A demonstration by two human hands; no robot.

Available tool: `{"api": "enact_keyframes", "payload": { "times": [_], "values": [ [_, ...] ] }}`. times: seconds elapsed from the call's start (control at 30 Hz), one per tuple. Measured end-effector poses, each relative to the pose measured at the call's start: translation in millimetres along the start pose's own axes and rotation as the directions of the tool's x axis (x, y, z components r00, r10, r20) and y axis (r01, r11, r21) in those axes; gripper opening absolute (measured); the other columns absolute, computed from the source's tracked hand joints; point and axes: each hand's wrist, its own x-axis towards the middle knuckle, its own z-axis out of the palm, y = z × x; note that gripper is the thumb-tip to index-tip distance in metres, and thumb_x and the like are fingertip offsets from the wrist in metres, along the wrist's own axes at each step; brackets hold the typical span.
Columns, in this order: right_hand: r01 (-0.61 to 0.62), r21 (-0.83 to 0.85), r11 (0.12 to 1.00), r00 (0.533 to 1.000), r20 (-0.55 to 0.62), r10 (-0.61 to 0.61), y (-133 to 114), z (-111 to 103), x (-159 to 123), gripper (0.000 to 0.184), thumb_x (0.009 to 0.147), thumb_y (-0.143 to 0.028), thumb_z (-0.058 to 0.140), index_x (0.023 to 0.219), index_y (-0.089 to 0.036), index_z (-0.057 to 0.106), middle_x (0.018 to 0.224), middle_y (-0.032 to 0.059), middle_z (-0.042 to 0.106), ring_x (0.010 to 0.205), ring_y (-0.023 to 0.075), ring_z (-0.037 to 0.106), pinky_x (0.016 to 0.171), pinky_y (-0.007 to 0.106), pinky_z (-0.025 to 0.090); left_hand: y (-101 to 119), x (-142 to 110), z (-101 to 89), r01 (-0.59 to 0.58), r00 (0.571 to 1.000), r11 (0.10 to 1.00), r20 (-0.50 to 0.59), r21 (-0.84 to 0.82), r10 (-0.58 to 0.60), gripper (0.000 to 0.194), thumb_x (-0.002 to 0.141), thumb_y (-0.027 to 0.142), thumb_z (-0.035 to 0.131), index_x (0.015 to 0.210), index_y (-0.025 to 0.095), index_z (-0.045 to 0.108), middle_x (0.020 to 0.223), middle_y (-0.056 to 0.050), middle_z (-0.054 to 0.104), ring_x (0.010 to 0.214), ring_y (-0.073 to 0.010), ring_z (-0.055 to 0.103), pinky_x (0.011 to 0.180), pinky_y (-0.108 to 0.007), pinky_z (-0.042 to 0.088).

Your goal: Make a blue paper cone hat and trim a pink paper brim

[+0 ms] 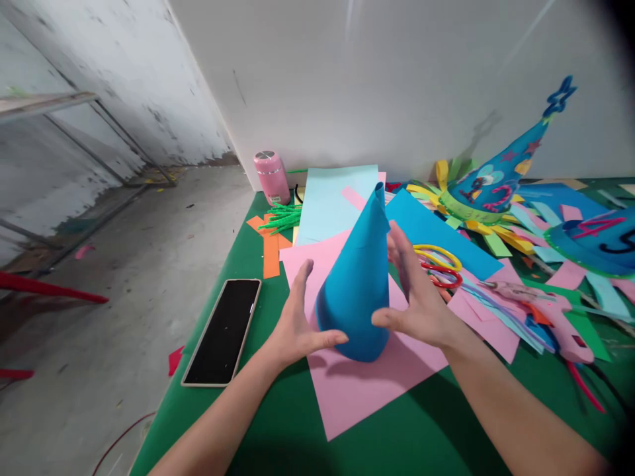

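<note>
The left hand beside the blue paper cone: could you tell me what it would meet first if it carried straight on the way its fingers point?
Probably the blue paper cone: the left hand has its thumb at the cone's base already.

Cone (pixel 358 284) on paper sheet (pixel 367 390), btwn hands; phone (pixel 223 330) left, scissors (pixel 439 264) right.

A bench (pixel 278 430) covered in green is set against a plain white wall (pixel 397 79). To the left, a bare grey concrete floor (pixel 149 264) is seen, littered with small scraps. The far wall (pixel 124 59) is whitewashed, stained and peeling near its base. A metal-framed shelf (pixel 54 102) is fixed along it. Even, soft light is cast throughout.
</note>
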Motion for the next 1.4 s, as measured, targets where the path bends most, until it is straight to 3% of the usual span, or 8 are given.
{"api": "enact_keyframes", "payload": {
  "times": [0.1, 0.17, 0.23, 0.43, 0.8, 1.07, 1.4],
  "values": [
    [0.012, 0.006, 1.000, 0.999, -0.047, -0.012, -10.6, 8.2, 16.6, 0.104, 0.067, -0.061, 0.071, 0.148, -0.039, 0.010, 0.157, 0.0043, 0.020, 0.143, 0.0292, 0.018, 0.112, 0.051, 0.028, 1.3, 11.0, 9.1, -0.030, 1.000, 0.998, 0.005, -0.063, 0.030, 0.128, 0.050, 0.062, 0.079, 0.148, 0.025, 0.005, 0.157, -0.018, 0.011, 0.144, -0.0391, 0.011, 0.115, -0.060, 0.015],
    [0.011, 0.011, 1.000, 0.998, -0.065, -0.010, -13.7, 13.7, 23.0, 0.103, 0.067, -0.057, 0.073, 0.148, -0.035, 0.014, 0.152, 0.0079, 0.029, 0.138, 0.0308, 0.031, 0.106, 0.050, 0.038, 0.5, 14.9, 15.4, -0.039, 0.999, 0.991, 0.013, -0.127, 0.041, 0.127, 0.051, 0.060, 0.079, 0.148, 0.024, 0.006, 0.156, -0.019, 0.014, 0.143, -0.0394, 0.015, 0.115, -0.059, 0.018],
    [0.003, -0.011, 1.000, 0.997, -0.074, -0.004, -14.4, 17.8, 25.6, 0.102, 0.068, -0.054, 0.075, 0.148, -0.032, 0.016, 0.149, 0.0092, 0.035, 0.134, 0.0317, 0.037, 0.104, 0.050, 0.041, -1.6, 15.9, 20.2, -0.052, 0.998, 0.985, 0.016, -0.164, 0.055, 0.123, 0.053, 0.058, 0.080, 0.147, 0.024, 0.009, 0.154, -0.019, 0.019, 0.142, -0.0395, 0.022, 0.114, -0.058, 0.023],
    [-0.043, -0.016, 0.999, 0.997, -0.068, 0.042, -13.6, 20.4, 24.1, 0.096, 0.069, -0.047, 0.075, 0.147, -0.029, 0.021, 0.153, 0.0075, 0.028, 0.138, 0.0342, 0.029, 0.111, 0.055, 0.030, -8.1, 12.9, 27.4, -0.055, 0.998, 0.975, 0.012, -0.217, 0.059, 0.112, 0.055, 0.053, 0.081, 0.145, 0.026, 0.020, 0.151, -0.015, 0.027, 0.138, -0.0403, 0.029, 0.112, -0.057, 0.028],
    [-0.044, -0.046, 0.998, 0.994, -0.099, 0.039, -12.3, 22.5, 21.1, 0.095, 0.070, -0.043, 0.075, 0.147, -0.031, 0.022, 0.151, 0.0063, 0.032, 0.136, 0.0350, 0.033, 0.110, 0.057, 0.030, -22.0, 7.6, 31.4, -0.057, 0.998, 0.962, -0.001, -0.267, 0.059, 0.107, 0.057, 0.047, 0.082, 0.145, 0.029, 0.022, 0.148, -0.013, 0.032, 0.134, -0.0390, 0.034, 0.112, -0.057, 0.028],
    [-0.013, -0.049, 0.999, 0.994, -0.107, 0.007, -12.8, 22.9, 21.8, 0.095, 0.070, -0.043, 0.076, 0.147, -0.031, 0.022, 0.149, 0.0051, 0.036, 0.134, 0.0331, 0.035, 0.108, 0.053, 0.034, -21.5, 7.0, 31.9, -0.066, 0.998, 0.961, -0.002, -0.267, 0.068, 0.107, 0.057, 0.048, 0.082, 0.144, 0.029, 0.023, 0.146, -0.013, 0.034, 0.134, -0.0392, 0.035, 0.112, -0.058, 0.028],
    [-0.030, -0.067, 0.997, 0.992, -0.122, 0.022, -8.8, 24.4, 18.9, 0.094, 0.069, -0.046, 0.075, 0.146, -0.034, 0.022, 0.147, 0.0075, 0.038, 0.131, 0.0358, 0.040, 0.104, 0.058, 0.037, -17.5, 7.6, 29.4, -0.038, 0.999, 0.970, 0.010, -0.241, 0.041, 0.106, 0.057, 0.051, 0.081, 0.143, 0.027, 0.024, 0.142, -0.014, 0.037, 0.130, -0.0392, 0.039, 0.109, -0.057, 0.033]
  ]
}}
